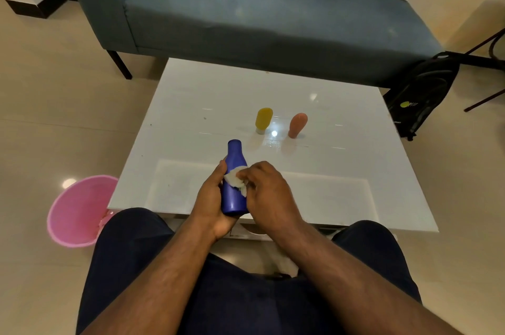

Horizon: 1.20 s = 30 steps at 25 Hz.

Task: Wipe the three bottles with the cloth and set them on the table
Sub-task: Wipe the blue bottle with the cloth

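My left hand grips a dark blue bottle from below and the left, its cap end pointing away from me over the near part of the white table. My right hand pinches a small white cloth and presses it against the bottle's side. A yellow bottle and an orange bottle stand cap-down side by side on the table's middle, apart from both hands.
A pink bucket stands on the floor left of the table's near corner. A blue-grey sofa runs along the far side. A black backpack leans at the right. My knees are against the table's near edge.
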Each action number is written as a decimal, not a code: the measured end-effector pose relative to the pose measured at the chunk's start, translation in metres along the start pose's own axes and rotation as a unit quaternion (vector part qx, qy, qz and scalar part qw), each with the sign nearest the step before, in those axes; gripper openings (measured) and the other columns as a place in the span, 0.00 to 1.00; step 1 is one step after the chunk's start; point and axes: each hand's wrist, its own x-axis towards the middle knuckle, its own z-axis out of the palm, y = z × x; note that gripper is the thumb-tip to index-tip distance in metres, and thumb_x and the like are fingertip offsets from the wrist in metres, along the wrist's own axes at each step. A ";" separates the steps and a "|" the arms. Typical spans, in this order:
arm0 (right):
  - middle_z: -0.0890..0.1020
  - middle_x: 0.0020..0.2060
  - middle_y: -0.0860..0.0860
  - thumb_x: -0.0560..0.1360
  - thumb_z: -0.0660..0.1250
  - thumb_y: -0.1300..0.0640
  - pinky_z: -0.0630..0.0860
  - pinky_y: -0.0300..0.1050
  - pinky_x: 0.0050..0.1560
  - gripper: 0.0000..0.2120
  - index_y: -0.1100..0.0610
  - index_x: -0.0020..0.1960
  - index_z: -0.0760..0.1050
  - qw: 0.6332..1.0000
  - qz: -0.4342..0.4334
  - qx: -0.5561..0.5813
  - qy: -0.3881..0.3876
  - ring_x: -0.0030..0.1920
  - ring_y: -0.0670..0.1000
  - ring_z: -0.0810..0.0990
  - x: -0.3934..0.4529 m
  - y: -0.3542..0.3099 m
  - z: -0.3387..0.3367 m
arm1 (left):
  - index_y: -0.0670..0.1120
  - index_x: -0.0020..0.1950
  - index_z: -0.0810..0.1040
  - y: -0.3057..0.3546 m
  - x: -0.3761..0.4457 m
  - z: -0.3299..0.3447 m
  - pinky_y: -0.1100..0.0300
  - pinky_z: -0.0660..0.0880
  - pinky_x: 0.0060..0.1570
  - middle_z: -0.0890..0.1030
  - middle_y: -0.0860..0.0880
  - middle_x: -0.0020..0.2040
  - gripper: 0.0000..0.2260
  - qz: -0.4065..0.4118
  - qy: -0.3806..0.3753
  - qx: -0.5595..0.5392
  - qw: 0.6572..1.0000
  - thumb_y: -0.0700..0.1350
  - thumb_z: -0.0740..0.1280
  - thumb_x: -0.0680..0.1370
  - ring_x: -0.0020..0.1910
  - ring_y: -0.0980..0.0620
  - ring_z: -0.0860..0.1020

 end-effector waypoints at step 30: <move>0.75 0.52 0.55 0.74 0.65 0.63 0.76 0.52 0.51 0.12 0.57 0.56 0.77 0.985 -0.127 -0.100 -0.057 0.50 0.56 0.75 0.004 -0.007 -0.010 | 0.50 0.68 0.78 -0.005 0.005 -0.002 0.47 0.78 0.53 0.85 0.44 0.57 0.29 0.057 -0.007 0.129 0.990 0.68 0.57 0.78 0.52 0.43 0.83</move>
